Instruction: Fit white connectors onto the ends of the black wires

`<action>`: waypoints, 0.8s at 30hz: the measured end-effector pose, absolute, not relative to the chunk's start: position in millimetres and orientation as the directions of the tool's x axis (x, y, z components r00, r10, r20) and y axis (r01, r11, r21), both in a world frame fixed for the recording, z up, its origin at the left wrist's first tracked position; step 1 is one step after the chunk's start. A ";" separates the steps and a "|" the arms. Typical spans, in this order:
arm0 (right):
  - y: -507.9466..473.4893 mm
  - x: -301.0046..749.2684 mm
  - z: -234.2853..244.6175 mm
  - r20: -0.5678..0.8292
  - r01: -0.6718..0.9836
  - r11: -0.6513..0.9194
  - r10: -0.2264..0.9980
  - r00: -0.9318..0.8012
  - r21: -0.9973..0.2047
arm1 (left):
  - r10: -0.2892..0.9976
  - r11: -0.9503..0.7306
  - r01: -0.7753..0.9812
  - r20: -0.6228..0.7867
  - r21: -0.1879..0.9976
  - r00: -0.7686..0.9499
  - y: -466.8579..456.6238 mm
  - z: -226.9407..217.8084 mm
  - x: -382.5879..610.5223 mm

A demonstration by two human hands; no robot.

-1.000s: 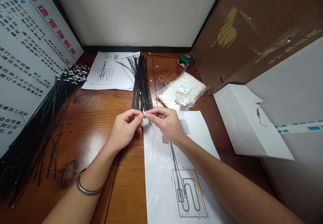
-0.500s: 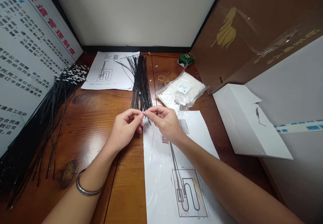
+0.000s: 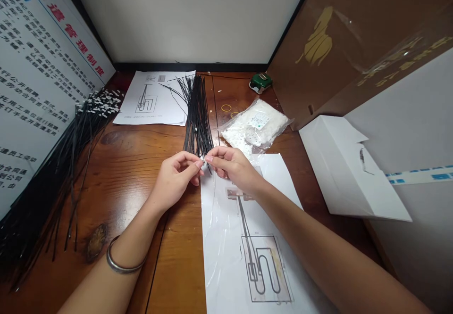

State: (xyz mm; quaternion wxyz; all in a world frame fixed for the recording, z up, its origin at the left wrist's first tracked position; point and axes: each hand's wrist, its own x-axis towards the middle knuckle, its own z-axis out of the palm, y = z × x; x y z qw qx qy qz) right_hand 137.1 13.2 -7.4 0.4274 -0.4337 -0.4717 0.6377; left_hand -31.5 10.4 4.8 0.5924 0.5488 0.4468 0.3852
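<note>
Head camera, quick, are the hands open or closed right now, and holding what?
Left hand: closed, pinching a tiny pale piece, too small to identify.
Right hand: pinched closed beside it; whether it holds anything can't be told.

Left hand [image 3: 177, 177] and right hand [image 3: 235, 170] are meeting fingertip to fingertip over the bench [image 3: 141, 163], pinching a tiny pale piece [image 3: 204, 161], too small to make out. Black wires [image 3: 197, 116] are lying in a bundle just beyond. Printed diagram sheet [image 3: 224, 248] is lying partly under the right arm [image 3: 300, 224]. Clear bag [image 3: 260, 120] of white bits is resting beyond it, green tape measure [image 3: 261, 83] sitting farther back. White-tipped wire pile [image 3: 46, 201] is lying at far left; bangle [image 3: 122, 269] is circling the left forearm [image 3: 141, 231]
</note>
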 end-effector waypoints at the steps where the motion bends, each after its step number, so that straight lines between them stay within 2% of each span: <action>1: 14.2 138.4 -7.8 -0.158 -0.133 -0.201 0.948 -0.276 -0.971 | 0.946 0.105 0.030 -0.109 0.994 0.307 10.8 4.8 -31.5; 7: 16.1 141.1 -10.6 -0.178 -0.130 -0.229 0.931 -0.319 -0.965 | 0.935 0.115 0.021 -0.116 0.993 0.335 11.6 3.9 -33.4; 24: 12.2 141.2 -6.3 -0.128 -0.124 -0.173 0.943 -0.307 -0.977 | 0.925 0.164 0.048 -0.171 0.985 0.339 9.8 8.7 -34.0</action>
